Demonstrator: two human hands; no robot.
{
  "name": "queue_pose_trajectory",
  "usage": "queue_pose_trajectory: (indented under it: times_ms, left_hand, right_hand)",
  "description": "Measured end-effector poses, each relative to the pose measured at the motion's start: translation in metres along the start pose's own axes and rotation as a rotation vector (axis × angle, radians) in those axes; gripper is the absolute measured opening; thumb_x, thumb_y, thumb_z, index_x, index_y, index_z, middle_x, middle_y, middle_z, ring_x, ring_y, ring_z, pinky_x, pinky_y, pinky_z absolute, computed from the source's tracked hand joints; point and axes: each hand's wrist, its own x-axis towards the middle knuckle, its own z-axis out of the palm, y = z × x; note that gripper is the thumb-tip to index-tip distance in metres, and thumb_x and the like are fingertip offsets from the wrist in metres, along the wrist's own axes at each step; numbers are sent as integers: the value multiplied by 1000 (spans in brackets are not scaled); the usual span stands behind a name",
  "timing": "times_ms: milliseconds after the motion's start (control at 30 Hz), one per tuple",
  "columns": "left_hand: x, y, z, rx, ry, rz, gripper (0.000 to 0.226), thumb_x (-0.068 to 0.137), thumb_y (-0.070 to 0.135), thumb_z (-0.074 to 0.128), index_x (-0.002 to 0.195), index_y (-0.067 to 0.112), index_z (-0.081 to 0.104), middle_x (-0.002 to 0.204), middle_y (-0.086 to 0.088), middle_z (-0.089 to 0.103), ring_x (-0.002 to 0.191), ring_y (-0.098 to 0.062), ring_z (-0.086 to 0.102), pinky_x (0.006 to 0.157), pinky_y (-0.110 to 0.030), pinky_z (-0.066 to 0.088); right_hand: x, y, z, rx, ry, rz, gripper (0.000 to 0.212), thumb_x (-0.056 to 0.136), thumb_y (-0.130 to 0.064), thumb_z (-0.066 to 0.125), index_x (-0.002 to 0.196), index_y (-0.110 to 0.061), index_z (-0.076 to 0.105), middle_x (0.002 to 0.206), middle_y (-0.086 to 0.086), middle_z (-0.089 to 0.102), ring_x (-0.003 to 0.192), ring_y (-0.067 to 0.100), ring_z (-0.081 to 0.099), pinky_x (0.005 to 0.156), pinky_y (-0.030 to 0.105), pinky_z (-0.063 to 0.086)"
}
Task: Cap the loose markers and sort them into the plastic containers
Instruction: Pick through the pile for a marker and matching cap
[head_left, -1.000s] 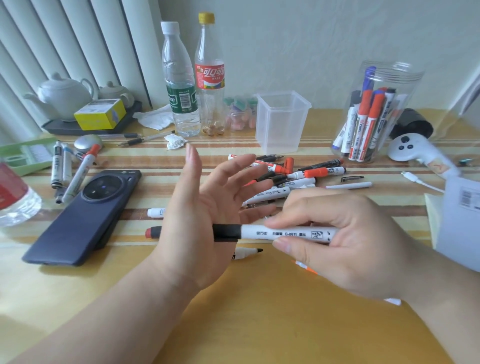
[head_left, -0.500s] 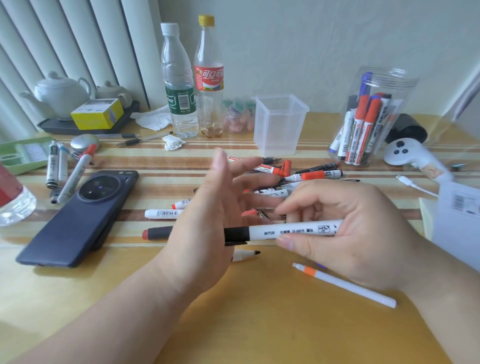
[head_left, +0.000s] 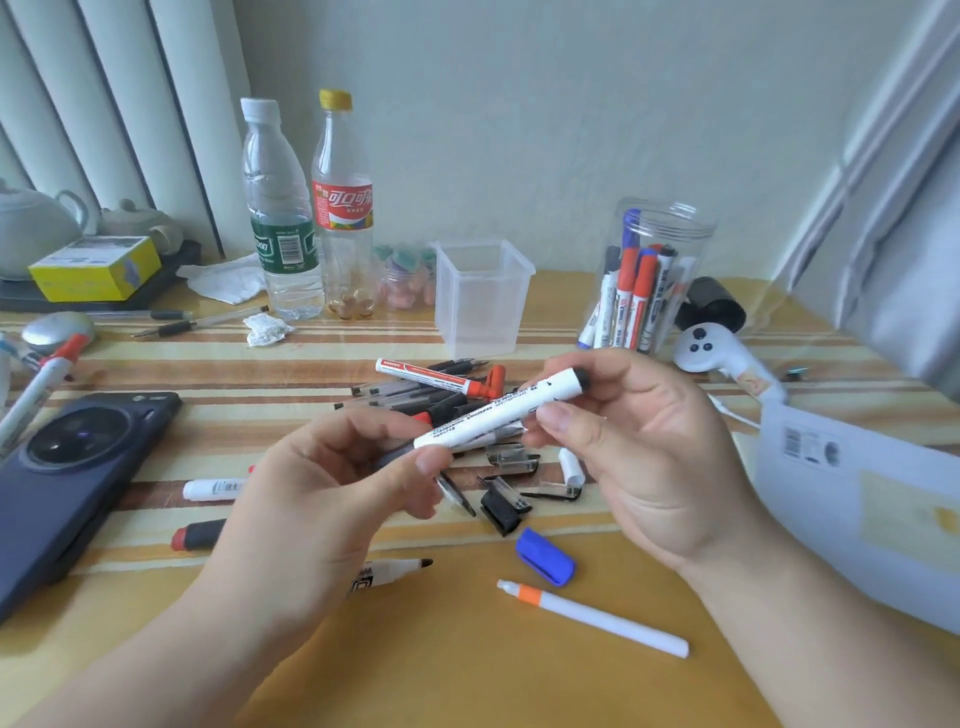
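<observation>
Capping looked done: my left hand (head_left: 322, 499) quit pushing flat and pinched the marker (head_left: 498, 410) by its dark end, right hand (head_left: 649, 452) gripped the barrel, jar (head_left: 670, 223) probably next

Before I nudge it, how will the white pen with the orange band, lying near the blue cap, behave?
The white pen looks round and slim, so it will probably roll on the smooth tabletop. It seems stiff and light. It lies apart from the blue cap, so little would stop it.
</observation>
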Motion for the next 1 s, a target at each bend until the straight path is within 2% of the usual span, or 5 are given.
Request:
queue_pose_trajectory:
  times_ms: [233,367,600,867,1000]
  left_hand:
    - [-6,-1,13,236,-82,57,33,74,59,81,101,42,73,86,1,73,70,-21,65,58,-33,61]
    - [-1,-2,6,99,-18,62,46,73,63,63,104,30,71,85,-12,68,72,-31,63,72,-51,55]
    - [-1,2,8,154,-54,37,40,87,46,54,80,9,66,62,-13,60,58,-16,54,58,-15,45]
    - [-1,3,7,217,-62,32,44,88,48,54,78,7,65,60,-19,58,50,-12,49,44,-13,35]
    - [2,-2,4,177,-53,27,55,95,60,54,77,9,65,61,-18,59,63,-27,59,57,-19,46]
  right_hand:
    - [10,-5,-1,-141,173,-119,26,84,-3,65,110,-5,66,83,5,67,66,14,58,61,22,47]
    - [34,-28,-16,-396,312,-338,31,88,-4,64,118,-13,60,89,9,67,72,20,61,64,27,48]
    - [117,-97,-69,-882,674,-698,27,88,-12,65,115,-16,67,93,-2,66,76,-9,59,75,15,48]
    - [164,-85,-113,-1178,685,-301,33,86,-18,62,117,-20,72,87,-5,65,71,3,58,79,21,52]
    - [159,-67,-120,-1377,608,-47,31,88,-34,55,74,-12,71,71,5,65,87,29,58,88,39,53]
